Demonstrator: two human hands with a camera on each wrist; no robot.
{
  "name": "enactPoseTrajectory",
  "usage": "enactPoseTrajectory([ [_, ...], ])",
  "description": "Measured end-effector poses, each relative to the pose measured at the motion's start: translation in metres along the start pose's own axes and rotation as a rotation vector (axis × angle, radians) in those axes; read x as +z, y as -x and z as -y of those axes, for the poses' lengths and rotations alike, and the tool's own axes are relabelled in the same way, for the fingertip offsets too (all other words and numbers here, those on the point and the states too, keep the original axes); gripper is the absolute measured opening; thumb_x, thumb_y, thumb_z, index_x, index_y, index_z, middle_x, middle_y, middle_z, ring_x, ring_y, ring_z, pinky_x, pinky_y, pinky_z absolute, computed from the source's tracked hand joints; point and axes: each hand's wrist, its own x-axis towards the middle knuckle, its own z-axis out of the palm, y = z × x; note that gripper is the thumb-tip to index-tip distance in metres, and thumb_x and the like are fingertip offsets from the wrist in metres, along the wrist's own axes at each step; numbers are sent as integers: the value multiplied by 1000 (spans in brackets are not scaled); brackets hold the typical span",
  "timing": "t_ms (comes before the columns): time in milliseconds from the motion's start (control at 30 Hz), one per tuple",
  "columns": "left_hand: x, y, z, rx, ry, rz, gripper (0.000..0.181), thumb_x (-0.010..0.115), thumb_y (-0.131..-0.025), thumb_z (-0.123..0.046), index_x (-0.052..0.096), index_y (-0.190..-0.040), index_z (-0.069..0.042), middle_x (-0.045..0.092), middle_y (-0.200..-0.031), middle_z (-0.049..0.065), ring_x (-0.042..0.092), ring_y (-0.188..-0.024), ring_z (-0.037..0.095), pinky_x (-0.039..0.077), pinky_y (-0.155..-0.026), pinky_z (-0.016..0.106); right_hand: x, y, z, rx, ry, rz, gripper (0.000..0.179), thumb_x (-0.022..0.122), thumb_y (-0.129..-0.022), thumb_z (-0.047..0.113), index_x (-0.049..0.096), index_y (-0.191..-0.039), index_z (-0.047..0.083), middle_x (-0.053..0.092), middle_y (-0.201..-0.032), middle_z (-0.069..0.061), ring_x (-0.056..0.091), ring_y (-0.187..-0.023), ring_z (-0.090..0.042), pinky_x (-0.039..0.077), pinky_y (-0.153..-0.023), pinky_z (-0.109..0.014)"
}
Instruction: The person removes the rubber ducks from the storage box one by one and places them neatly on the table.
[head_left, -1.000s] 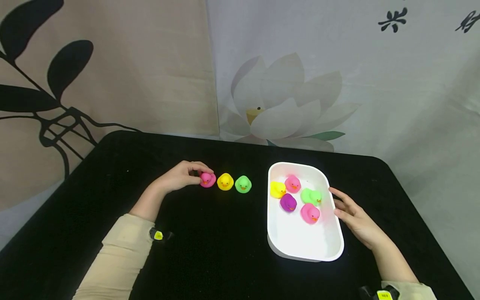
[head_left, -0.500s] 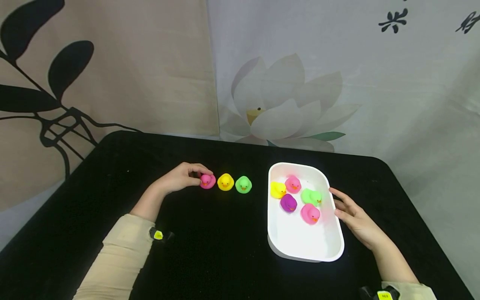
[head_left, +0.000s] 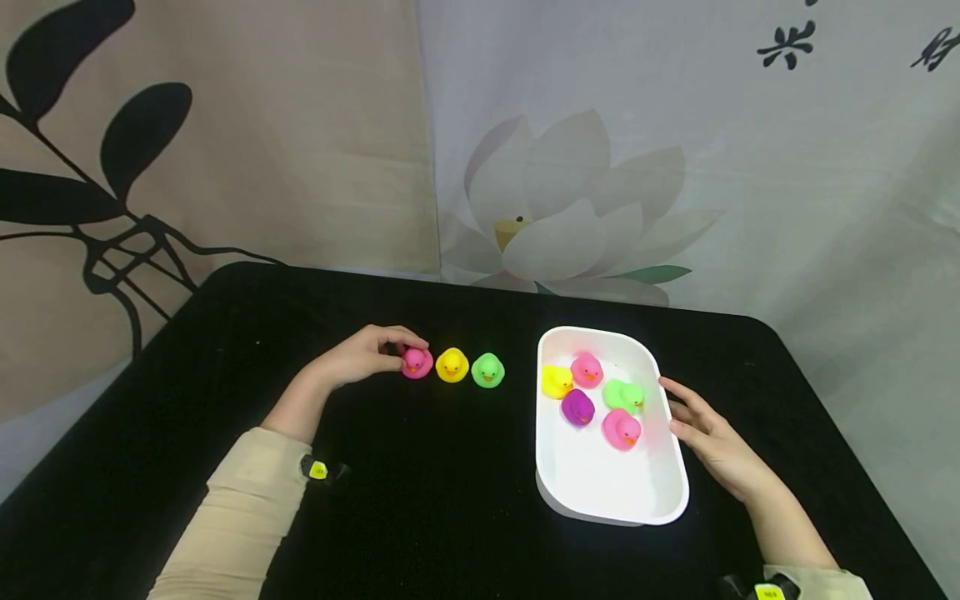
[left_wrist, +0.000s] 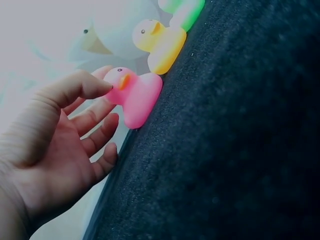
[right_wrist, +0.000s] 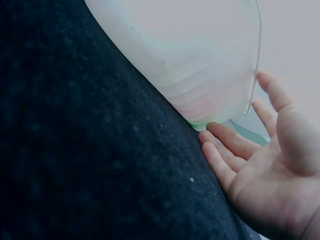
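Pink duck [head_left: 417,364] upright, bill [left_wrist: 124,82] toward viewer, long axis foreshortened, pinched by left hand [head_left: 363,355]

Nothing legible — yellow wristband labels [head_left: 318,471] and backdrop brush marks [head_left: 791,42] are unreadable.

I'm reaching forward with my left arm [head_left: 240,508], and my left hand [head_left: 365,354] is pinching between thumb and forefinger, its lower fingers curving loosely. My right arm [head_left: 793,527] is angling inward, the right hand [head_left: 708,435] spreading relaxed fingers.
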Motion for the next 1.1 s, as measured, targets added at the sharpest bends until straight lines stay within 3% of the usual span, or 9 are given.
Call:
enactPoseTrajectory([
  [300,2,-3,-15,37,-34,-69,36,66,-88,-12,62,-124,-9,57,-122,7,48,-106,28,43,-83,44,0,0,0,5,1,-4,60,48,-100,16,19,-152,12,34,-142,-31,52,-113,-3,30,-95,-62],
  [567,11,-5,-43,79,-75,-204,31,69,-88,-16,66,-118,-10,61,-117,4,50,-102,23,41,-82,41,1,0,1,4,-10,-3,60,48,-100,16,19,-152,11,34,-142,-32,52,-113,-2,29,-95,-63],
  [1100,48,-9,-88,222,-27,-253,25,70,-87,-14,69,-111,-8,65,-106,0,53,-95,21,39,-81,42,1,1,0,-2,-15,-2,60,48,-100,16,19,-152,12,33,-142,-32,52,-113,-3,28,-95,-64],
])
